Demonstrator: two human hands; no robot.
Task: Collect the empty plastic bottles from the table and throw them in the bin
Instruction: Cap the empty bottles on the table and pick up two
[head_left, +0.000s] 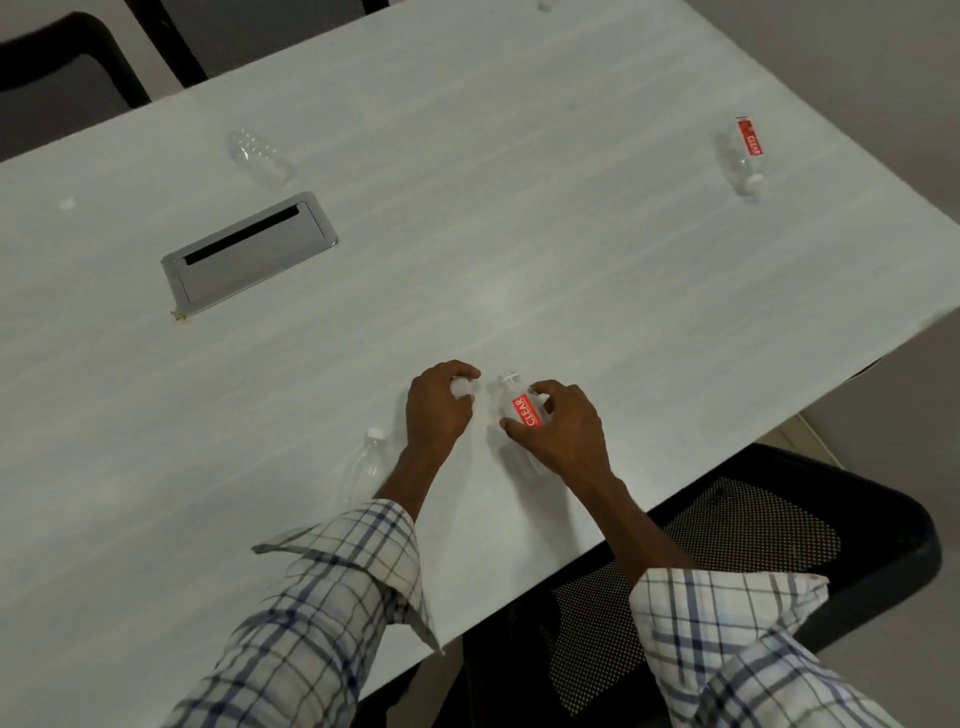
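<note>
My right hand (563, 428) grips a clear plastic bottle with a red label (523, 408) near the table's front edge. My left hand (436, 408) is closed on another clear bottle; only its white-capped top (464, 387) shows past my fingers. A third clear bottle (363, 465) lies on the table just left of my left wrist. Farther off, an unlabelled bottle (260, 156) lies at the back left, and a red-labelled one (744, 156) lies at the back right. No bin is in view.
The white table (519, 234) has a grey cable hatch (249, 252) set in it left of centre. A black mesh chair (753, 540) stands under the front right edge. Dark chairs (67, 67) stand beyond the far left side.
</note>
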